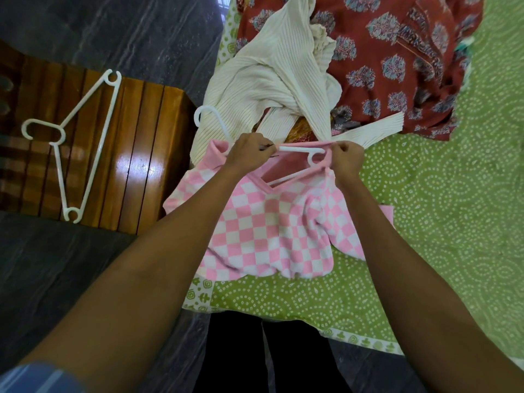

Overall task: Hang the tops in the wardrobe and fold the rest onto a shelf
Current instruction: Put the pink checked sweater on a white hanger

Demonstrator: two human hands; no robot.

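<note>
Top in hand: pink-and-white checked knit top, lying front-up at the near edge of the bed, V-neck toward the clothes pile, hem toward the body.
Hanger inside it: white plastic clothes hanger, one arm end showing in the neck opening, hook sticking out past the top's left shoulder over the cream garment.
Left hand: left hand, fingers curled, pinching the pink collar edge at the neck (something thin and dark between the fingertips, too small to tell).
Right hand: right hand, closed on the collar at the other side of the neck, just beside the hanger's looped end.
Step, as judged: seating the shoulders on the hanger; not yet hung.
Handling: soft, light, stretchy knit, likely to slide off smooth plastic; best taken at the ribbed collar and shoulder seams, then carried by the hook.
Next in the pile: cream ribbed knit garment, touching the checked top's upper edge.
Behind that: rust-red block-printed cloth, crumpled, partly under the cream one.
Under everything: green dotted bedsheet.
Off to the left: spare white plastic hanger, flat on a glossy slatted wooden stool, well apart from the bed.
Wardrobe: not in view.
</note>
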